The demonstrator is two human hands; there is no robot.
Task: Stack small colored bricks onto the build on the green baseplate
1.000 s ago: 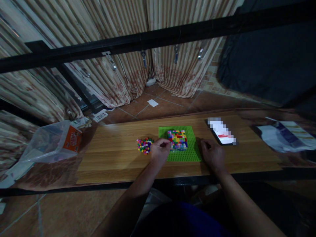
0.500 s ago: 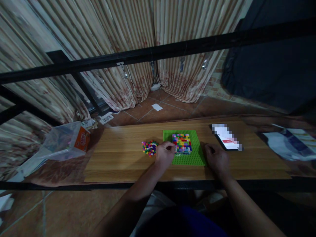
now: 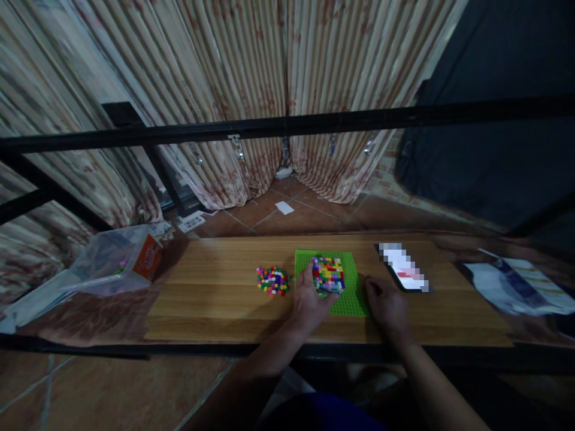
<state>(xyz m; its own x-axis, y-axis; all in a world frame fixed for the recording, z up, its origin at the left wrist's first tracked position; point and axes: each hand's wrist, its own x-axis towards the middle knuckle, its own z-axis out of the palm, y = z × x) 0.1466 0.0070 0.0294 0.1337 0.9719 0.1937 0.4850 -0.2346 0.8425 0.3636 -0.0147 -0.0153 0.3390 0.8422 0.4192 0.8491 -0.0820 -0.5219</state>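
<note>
A green baseplate lies on a wooden board. On it stands a block of many-coloured small bricks. My left hand rests on the plate's left side, fingers curled against the near left edge of the brick block. My right hand lies on the board just right of the plate, fingers curled under, touching the plate's right edge. A pile of loose coloured bricks sits left of the plate.
A phone lies right of the plate. A clear plastic bag with an orange box sits at the board's left end, and papers in plastic at the right. A black rail crosses above. Curtains hang behind.
My left hand has moved right from the plate's left edge onto the plate, closing against the brick block. The right hand has stayed put. The camera tilted up a little.
</note>
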